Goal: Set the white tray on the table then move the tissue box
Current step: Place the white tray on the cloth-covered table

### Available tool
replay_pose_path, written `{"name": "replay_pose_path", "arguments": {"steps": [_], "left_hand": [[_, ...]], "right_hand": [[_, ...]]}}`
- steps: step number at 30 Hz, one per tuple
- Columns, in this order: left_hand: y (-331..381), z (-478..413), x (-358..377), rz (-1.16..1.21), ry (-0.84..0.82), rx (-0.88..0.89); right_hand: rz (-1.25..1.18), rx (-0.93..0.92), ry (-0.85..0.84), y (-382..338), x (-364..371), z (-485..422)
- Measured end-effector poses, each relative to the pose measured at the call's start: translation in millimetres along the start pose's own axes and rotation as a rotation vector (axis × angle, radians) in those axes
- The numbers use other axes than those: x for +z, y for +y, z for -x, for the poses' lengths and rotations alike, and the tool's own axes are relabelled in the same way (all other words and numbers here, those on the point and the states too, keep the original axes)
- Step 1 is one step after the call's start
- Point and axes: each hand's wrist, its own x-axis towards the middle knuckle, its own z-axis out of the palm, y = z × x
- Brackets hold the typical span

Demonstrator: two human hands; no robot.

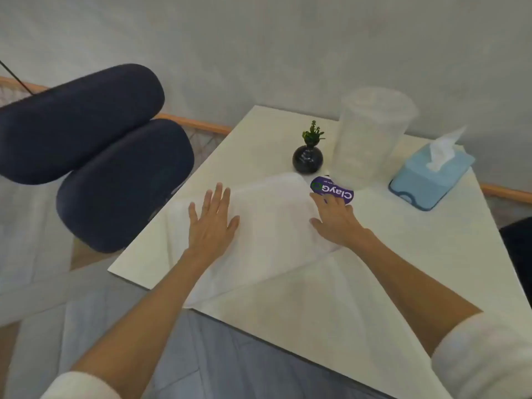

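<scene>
A white tray [270, 214] lies flat and slightly skewed on the white table [374, 283], reaching to the table's near edge. My left hand [211, 223] rests flat on the tray's left part with fingers spread. My right hand [335, 218] lies at the tray's right edge, fingers apart, fingertips touching a purple "ClayGo" sticker [331, 190]. The light blue tissue box [430, 180], with a white tissue sticking up, stands at the table's far right, well beyond my right hand.
A small black vase with a green plant [308, 156] and a clear plastic container [371, 136] stand just behind the tray. A dark blue cushioned chair [115, 168] sits left of the table. The wall is close behind the table.
</scene>
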Motion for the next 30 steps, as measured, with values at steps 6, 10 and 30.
{"name": "replay_pose_path", "arguments": {"steps": [6, 10, 30], "left_hand": [[-51, 4, 10, 0.146, -0.061, -0.361], [-70, -5, 11, 0.208, -0.075, -0.438], [-103, -76, -22, 0.388, -0.079, -0.207]], "right_hand": [[-0.103, 0.300, -0.011, -3, 11, -5], [-0.160, 0.442, 0.006, -1, 19, -7], [-0.501, 0.182, 0.406, -8, -21, -52]]}}
